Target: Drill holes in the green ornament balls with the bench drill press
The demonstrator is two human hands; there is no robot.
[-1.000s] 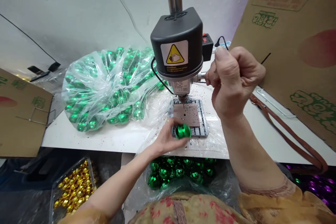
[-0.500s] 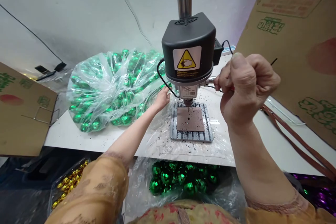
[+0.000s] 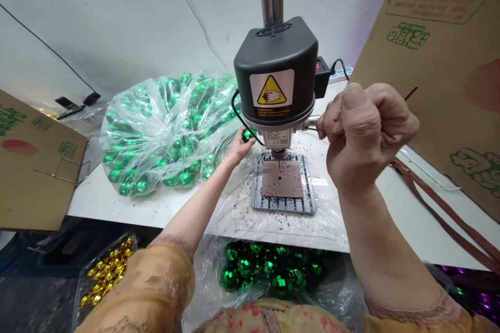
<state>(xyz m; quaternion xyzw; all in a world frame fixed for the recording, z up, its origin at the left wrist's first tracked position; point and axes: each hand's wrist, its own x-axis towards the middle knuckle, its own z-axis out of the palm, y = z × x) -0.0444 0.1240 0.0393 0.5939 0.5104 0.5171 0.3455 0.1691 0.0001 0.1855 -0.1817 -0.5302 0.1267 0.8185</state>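
A shiny green faceted ball (image 3: 247, 136) sits in the fingers of my left hand (image 3: 238, 149), left of the drill press (image 3: 275, 67). My right hand (image 3: 365, 132) is closed in a fist around the end of the feed lever (image 3: 312, 121) on the press's right side. The grip itself is hidden in the fingers. Below the drill bit, a brown board (image 3: 282, 187) with a dark hole lies on the slotted metal base (image 3: 257, 205), with dark chips scattered over it.
A clear bag of green balls (image 3: 156, 130) lies on the white table (image 3: 121, 213) at left. More green balls (image 3: 269, 268) lie in plastic below the front edge. Gold balls (image 3: 109, 265) are lower left. Cardboard boxes (image 3: 39, 166) flank both sides; a brown strap (image 3: 441, 218) lies right.
My left hand has drawn slightly left, and a green ball now shows in its fingers. My right hand stays on the lever. The view has shifted a little.
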